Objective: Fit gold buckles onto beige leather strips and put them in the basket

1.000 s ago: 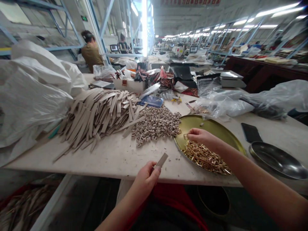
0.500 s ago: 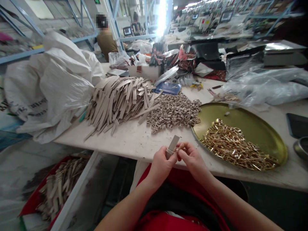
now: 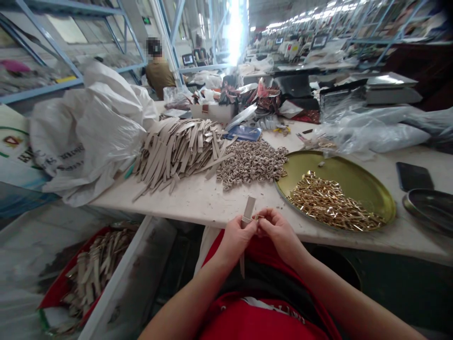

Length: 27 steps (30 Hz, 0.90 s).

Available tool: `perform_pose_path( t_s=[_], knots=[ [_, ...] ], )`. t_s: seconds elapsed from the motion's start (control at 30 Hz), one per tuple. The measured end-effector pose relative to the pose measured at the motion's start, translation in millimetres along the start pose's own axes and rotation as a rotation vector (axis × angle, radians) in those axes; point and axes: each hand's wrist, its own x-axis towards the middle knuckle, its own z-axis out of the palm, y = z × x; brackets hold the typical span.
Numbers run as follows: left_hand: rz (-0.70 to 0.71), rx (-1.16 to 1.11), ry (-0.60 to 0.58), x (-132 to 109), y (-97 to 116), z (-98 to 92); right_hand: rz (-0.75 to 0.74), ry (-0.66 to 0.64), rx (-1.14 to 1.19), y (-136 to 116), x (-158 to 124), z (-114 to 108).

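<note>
My left hand is closed on a beige-grey strap at the table's front edge. The strap's upper end points up, and its tail hangs below the hand. My right hand meets the left, thumb and fingers pinched on a small gold buckle beside the strap; the fingers partly hide it. Beyond my hands lies a heap of small beige loops, with a pile of loose straps to its left. On the right, a round gold tray bears a heap of gold buckles.
A big white sack stands at the left. Below it, a red-rimmed container holds more straps. A phone and dark dish lie at the right, near clear plastic bags. A person sits far back.
The camera view has shifted slightly. Both hands stay together at the table edge. The strap now stands more upright, and its tail shows below my left hand.
</note>
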Motion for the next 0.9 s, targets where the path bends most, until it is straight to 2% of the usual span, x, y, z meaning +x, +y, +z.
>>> perform_pose_path(
  t_s=[0.07,0.17,0.27,0.33,0.43,0.5,0.6,0.7,0.8,0.9],
  knots=[
    [-0.027,-0.066,0.005,-3,1,-2.5,-0.075,-0.019,-0.078,-2,-4,-4],
    [-0.050,-0.014,-0.004,-7,4,-8.5,-0.204,-0.163,-0.243,-10,-11,-13],
    [-0.121,0.048,-0.132,-10,6,-11.8,-0.336,-0.262,-0.450,-17,-16,-23],
    [-0.176,0.058,-0.209,-11,6,-11.7,-0.346,-0.276,-0.529,-17,-15,-29],
    [-0.212,0.063,-0.257,-11,8,-11.3,-0.215,-0.348,-0.372,-11,-10,-33],
    [-0.200,0.046,-0.261,-9,8,-13.4,-0.129,-0.338,-0.200,-7,-5,-33],
    [-0.140,0.054,-0.231,-7,4,-20.8,-0.011,-0.186,0.032,-5,2,-31],
    [-0.043,0.195,-0.204,-6,0,-28.4,0.140,-0.039,0.308,-5,9,-26],
    [0.032,0.420,-0.190,-6,1,-32.0,0.303,0.031,0.517,-5,14,-23],
    [0.076,0.612,-0.172,-3,7,-33.0,0.449,0.044,0.606,-2,16,-22]
  ],
)
